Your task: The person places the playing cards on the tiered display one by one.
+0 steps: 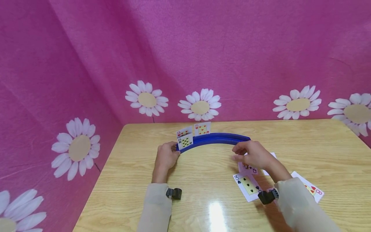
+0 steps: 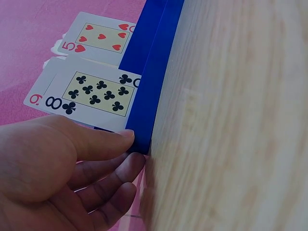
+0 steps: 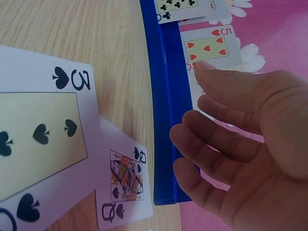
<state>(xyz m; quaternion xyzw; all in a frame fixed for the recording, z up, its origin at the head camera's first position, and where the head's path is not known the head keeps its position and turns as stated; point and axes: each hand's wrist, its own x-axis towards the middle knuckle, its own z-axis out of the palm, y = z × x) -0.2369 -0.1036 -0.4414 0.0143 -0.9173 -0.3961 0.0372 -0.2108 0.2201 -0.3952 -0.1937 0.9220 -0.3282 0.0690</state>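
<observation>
A curved blue card holder (image 1: 215,138) stands at the back of the table. At its left end an eight of clubs (image 2: 98,94) stands before a nine of hearts (image 1: 183,131), and a five of hearts (image 1: 202,129) stands to their right. My left hand (image 1: 166,158) pinches the holder's left end between thumb (image 2: 108,144) and fingers. By its right end is my right hand (image 1: 255,154), fingers loosely bent, holding nothing; whether they touch the holder I cannot tell. Below this hand lie a queen of spades (image 3: 125,183) and another spades card (image 1: 247,186).
An eight of hearts (image 1: 314,190) lies partly under the right forearm, with another card (image 1: 273,155) behind the right wrist. A pink cloth with white flowers (image 1: 200,108) hangs behind the wooden table (image 1: 203,180).
</observation>
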